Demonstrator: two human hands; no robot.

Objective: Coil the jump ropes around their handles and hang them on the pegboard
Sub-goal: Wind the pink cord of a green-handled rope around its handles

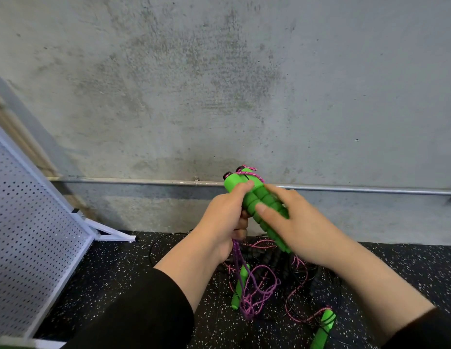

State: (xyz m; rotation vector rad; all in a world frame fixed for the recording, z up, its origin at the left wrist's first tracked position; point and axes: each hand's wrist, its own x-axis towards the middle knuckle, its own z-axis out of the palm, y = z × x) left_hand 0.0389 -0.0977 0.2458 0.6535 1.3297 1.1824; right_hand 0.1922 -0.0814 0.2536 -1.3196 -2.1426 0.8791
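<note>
Green foam handles: the pair of handles (257,205) sat side by side in the middle of the frame, held up against the concrete wall (219,84); I judged they were bundled so the cord could wrap round both at once.
Left hand: my left hand (224,222) was curled round the lower part of the pair, thumb pressed on top, clamping them together.
Right hand: my right hand (292,222) lay over the handles with fingers fairly straight, steadying rather than gripping.
Pink-purple rope: the rope (247,283) crossed the handle tops and hung loose from under my left hand to the floor, so coiling looked barely begun.
Floor pile: other ropes (290,268) lay tangled on the speckled mat (144,273) at lower centre, with two more green handles (238,288) among them, still to be done.
Pegboard: the white pegboard (30,235) leaned at the left edge, near enough to reach; I saw nothing hung on the part in view.
</note>
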